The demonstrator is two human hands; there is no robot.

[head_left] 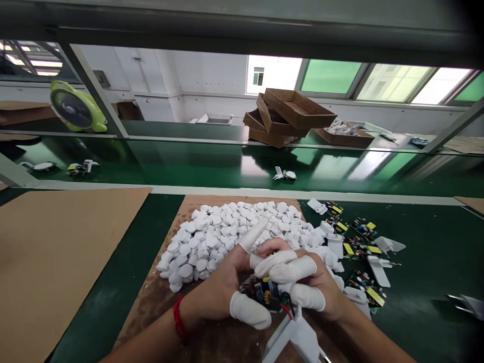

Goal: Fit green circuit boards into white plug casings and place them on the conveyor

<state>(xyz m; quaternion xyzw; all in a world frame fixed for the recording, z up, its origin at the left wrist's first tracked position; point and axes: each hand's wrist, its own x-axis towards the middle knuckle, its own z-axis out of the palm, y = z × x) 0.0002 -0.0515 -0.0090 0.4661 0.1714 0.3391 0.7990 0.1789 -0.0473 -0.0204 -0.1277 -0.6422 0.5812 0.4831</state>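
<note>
My left hand (236, 282), with white finger covers and a red wrist band, is closed around the left side of a small circuit board (264, 293). Its thumb lies below the board and its index finger points up. My right hand (306, 277), also in finger covers, grips the board's right side. Red and black wires run down from the board to a white plastic plug housing (297, 335) hanging below my hands. Behind them a large heap of white round caps (227, 227) covers a brown board (151, 302).
Several circuit boards with white plug parts (372, 249) lie at right. Beyond, a green conveyor (189, 164) carries more units. Brown trays (298, 108) are stacked behind it, near a green fan (77, 108). Cardboard (68, 252) lies at left; metal prongs (465, 305) show far right.
</note>
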